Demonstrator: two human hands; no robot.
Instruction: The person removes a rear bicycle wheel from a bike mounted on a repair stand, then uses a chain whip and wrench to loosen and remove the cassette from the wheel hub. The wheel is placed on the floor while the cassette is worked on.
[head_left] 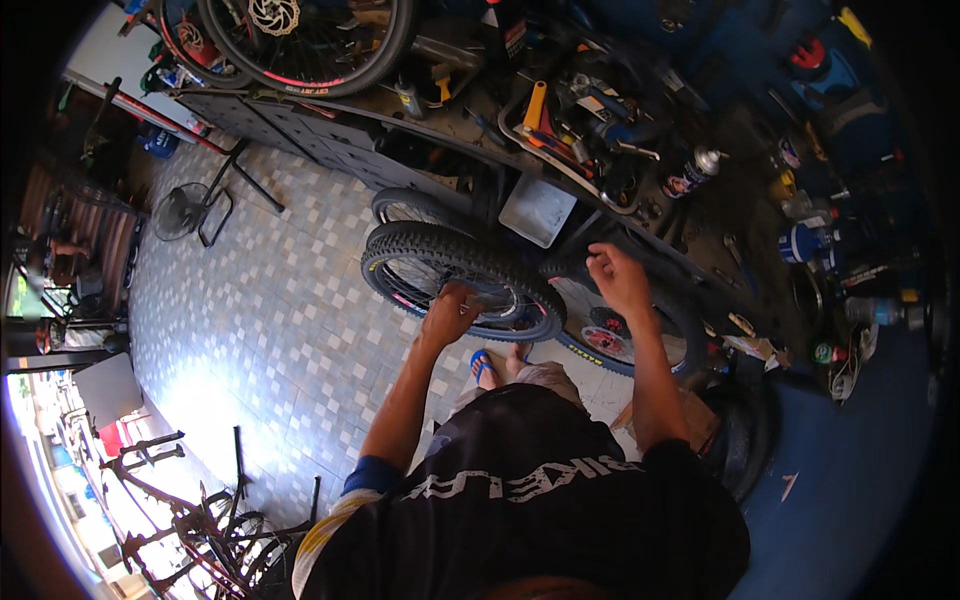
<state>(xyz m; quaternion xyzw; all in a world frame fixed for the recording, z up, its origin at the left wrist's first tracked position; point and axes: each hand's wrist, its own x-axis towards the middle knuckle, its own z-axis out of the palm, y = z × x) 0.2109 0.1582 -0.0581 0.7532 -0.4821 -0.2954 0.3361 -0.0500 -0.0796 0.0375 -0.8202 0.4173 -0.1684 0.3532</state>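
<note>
In front of my legs stands a bicycle wheel [530, 312] with a knobby black tyre, tilted away from upright. My left hand [452, 312] is over its near side by the spokes, fingers curled and closed; what they hold, if anything, is hidden. My right hand [620, 280] is raised near the workbench edge, above another bicycle wheel [640, 366] with a red-centred hub. Its fingers are bent inward, and I cannot make out anything between them. Behind the first wheel, a further tyre [390, 203] shows in part.
A cluttered workbench [455, 125] runs across the far side, with a spray can [697, 170] and hand tools. Below its edge sits a grey-white tray [537, 210]. A fan [181, 211] stands on the tiled floor at left. Bicycle frames [190, 520] crowd the lower left.
</note>
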